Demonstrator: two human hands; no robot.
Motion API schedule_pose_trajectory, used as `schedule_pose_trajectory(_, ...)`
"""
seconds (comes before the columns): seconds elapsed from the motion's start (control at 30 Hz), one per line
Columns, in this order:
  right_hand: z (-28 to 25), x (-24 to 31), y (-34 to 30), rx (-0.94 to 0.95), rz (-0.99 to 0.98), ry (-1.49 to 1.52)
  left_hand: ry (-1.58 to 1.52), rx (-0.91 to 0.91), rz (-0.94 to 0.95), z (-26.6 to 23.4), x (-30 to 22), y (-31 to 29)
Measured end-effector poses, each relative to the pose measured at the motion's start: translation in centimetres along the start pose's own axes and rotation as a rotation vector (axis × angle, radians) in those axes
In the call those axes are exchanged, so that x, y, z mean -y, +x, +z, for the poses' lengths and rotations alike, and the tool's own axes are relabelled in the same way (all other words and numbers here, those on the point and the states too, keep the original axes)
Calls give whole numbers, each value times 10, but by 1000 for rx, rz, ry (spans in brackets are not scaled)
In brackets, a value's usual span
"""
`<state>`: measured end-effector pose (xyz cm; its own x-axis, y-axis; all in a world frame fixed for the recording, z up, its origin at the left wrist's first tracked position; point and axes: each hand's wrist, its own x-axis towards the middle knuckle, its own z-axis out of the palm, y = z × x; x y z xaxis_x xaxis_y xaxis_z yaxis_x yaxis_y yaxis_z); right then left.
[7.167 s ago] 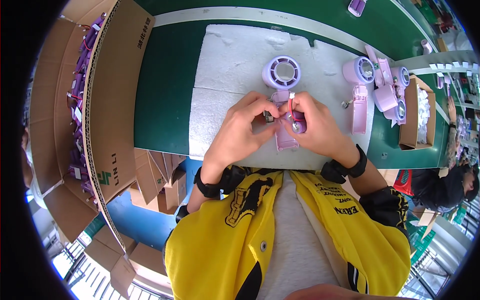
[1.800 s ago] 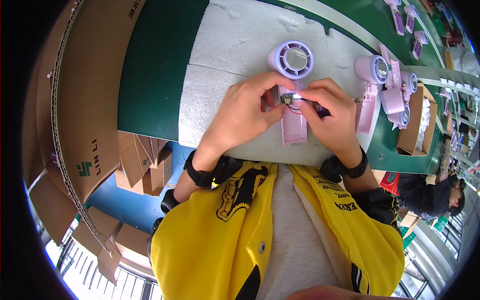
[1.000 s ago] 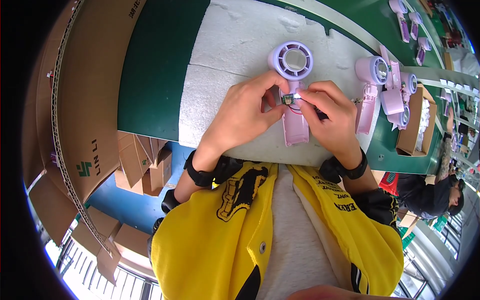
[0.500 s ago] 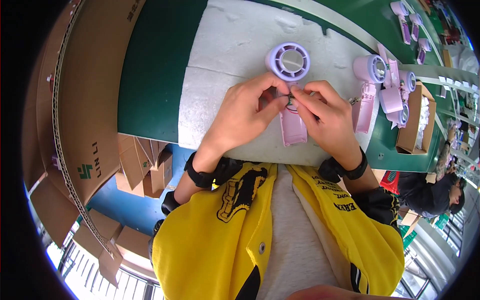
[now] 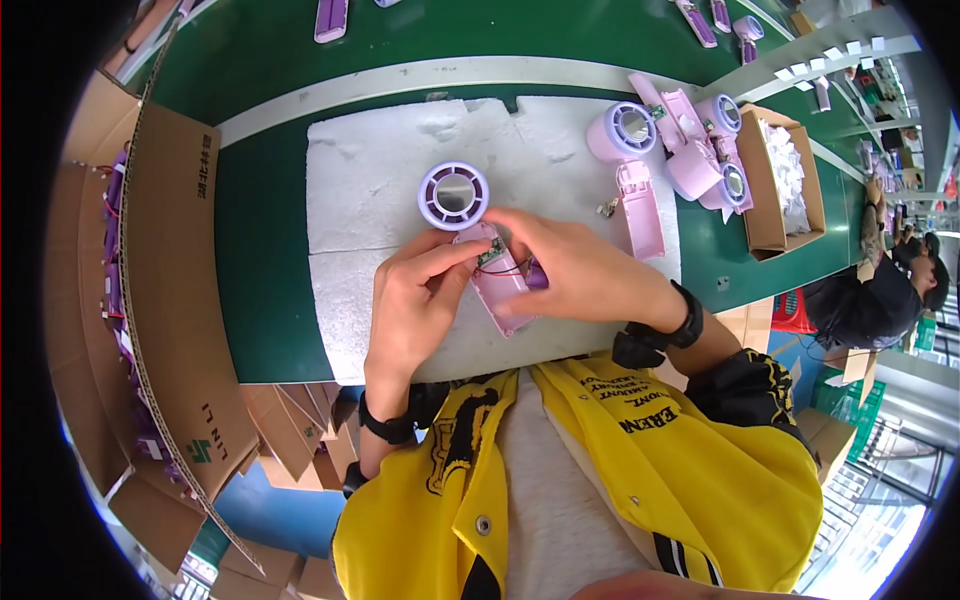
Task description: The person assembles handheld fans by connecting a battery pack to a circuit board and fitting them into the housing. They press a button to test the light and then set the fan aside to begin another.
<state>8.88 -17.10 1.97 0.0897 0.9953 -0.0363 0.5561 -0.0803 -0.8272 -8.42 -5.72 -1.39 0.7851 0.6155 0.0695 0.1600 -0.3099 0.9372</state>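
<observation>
A handheld fan lies on a white foam sheet [image 5: 360, 190], with its round lilac head [image 5: 454, 197] away from me and its open pink handle [image 5: 503, 297] toward me. Inside the handle's upper part sits a small green circuit board [image 5: 491, 252] with red and black wires. The fingertips of my left hand [image 5: 412, 295] are closed at this board. My right hand [image 5: 585, 268] grips the handle from the right, its thumb on the lower part and its index finger near the head. A purple cylindrical battery [image 5: 538, 274] shows partly beneath my right palm.
More fan parts lie to the right: a lilac head [image 5: 622, 131], a pink handle shell [image 5: 641, 212] and a cluster of pink pieces [image 5: 695, 165]. Beyond them stands a cardboard box [image 5: 768, 205] with white pieces. A large carton [image 5: 175, 290] stands at left; another person [image 5: 875, 290] sits far right.
My view has turned, so the bench sits lower and further left. My right fingers have left the board and spread along the handle; the purple battery now shows beside them.
</observation>
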Motion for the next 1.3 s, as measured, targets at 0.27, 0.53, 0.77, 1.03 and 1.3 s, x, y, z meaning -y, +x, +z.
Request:
schedule_pose_trajectory(0.27, -21, -9, -20, 120, 8, 152, -132, 65, -28, -7, 0, -5)
schedule_pose_trajectory(0.53, -21, -14, -24, -164, 46, -282, -141, 13, -76, 2, -2, -3)
schedule_pose_trajectory(0.77, -22, -9, -32, -113, -181, -472, -116, -35, -103, 7, -6, -5)
schedule_pose_trajectory(1.03, -26, 3, -29, 14, -197, -614, -60, -35, -76, 7, -8, -5)
schedule_pose_trajectory(1.3, -14, 6, -27, -24, -174, -712, -48, -11, -20, 4, -11, -4)
